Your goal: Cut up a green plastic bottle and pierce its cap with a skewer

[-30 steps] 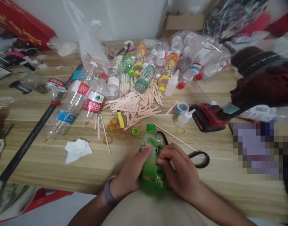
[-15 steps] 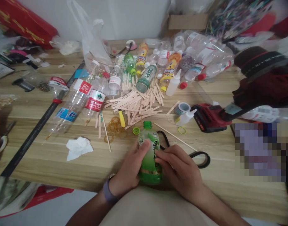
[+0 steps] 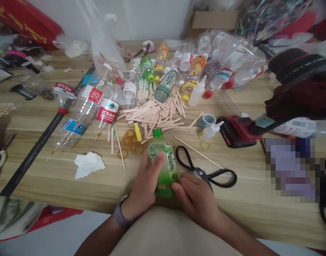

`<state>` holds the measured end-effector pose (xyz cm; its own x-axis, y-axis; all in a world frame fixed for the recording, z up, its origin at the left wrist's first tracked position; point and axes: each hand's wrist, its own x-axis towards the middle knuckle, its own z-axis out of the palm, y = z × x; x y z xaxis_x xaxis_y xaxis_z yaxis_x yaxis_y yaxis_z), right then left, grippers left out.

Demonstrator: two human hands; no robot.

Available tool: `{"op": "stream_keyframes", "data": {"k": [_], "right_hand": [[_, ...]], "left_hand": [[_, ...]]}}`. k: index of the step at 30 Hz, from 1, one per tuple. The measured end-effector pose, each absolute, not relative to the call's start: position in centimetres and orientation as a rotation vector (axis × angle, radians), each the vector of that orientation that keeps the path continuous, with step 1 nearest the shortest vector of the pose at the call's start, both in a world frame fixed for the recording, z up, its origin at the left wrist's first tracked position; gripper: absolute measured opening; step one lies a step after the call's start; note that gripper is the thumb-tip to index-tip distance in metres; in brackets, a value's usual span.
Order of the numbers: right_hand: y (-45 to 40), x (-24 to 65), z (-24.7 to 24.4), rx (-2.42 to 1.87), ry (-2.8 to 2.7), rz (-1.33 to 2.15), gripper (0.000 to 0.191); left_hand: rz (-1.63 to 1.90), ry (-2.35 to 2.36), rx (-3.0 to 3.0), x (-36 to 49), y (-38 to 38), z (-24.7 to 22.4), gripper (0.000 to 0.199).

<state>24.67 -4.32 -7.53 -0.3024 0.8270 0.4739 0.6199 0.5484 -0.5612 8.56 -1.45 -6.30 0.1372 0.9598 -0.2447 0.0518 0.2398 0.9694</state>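
A green-labelled bottle [image 3: 167, 160] stands near the table's front edge, tilted a little to the left. Wrapped round its left side is my left hand [image 3: 145, 181], the thumb lying across the label. My right hand [image 3: 196, 195] has its fingers curled, with the thumb at the lower right side of the bottle; what its fingers pinch, if anything, is too small to tell. Black-handled scissors [image 3: 201, 173] lie beside and partly behind my right hand. Beyond the bottle are rubber bands [image 3: 130, 140], a yellow-handled tool [image 3: 137, 132] and a pile of wooden sticks [image 3: 154, 115].
Plastic bottles [image 3: 189, 67] crowd the back of the table. A red cordless tool [image 3: 239, 131] stands at the right, near a roll of tape [image 3: 207, 121] and a glue bottle [image 3: 211, 131]. White tissue [image 3: 89, 164] and a long black bar [image 3: 37, 153] lie at the left.
The bottle has shifted left and turned, its label now facing more to the right. My right hand has slid down along its side and its fingers have curled. More of the scissors shows.
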Motion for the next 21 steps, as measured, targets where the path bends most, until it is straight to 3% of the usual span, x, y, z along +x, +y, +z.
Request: {"op": "stream_keyframes", "data": {"k": [3,5,8,10,13,21], "right_hand": [[-4.0,25.2,-6.5,-1.141,-1.908,0.322,0.048],[-3.6,25.6,-5.7,-1.194,-1.823,0.276,0.036],[-3.0,25.5,-5.2,-1.209,-1.874,0.278,0.044],[-3.0,25.1,-5.4,-1.165,-1.892,0.344,0.034],[-3.4,24.5,-5.9,-1.173,-1.815,0.398,0.015],[-3.6,23.8,-6.4,-1.315,-1.876,0.304,0.021]], "left_hand": [[0.945,1.08,1.578,7.1,-1.4,-7.0,0.07],[0.939,0.995,1.691,6.8,-1.4,-7.2,0.076],[0.919,1.08,1.54,7.5,-1.1,-6.4,0.061],[0.888,1.196,1.285,8.4,-0.9,-5.5,0.047],[0.903,1.284,1.027,9.4,-0.9,-4.7,0.044],[0.971,1.227,0.881,10.0,-1.3,-5.9,0.045]]}}
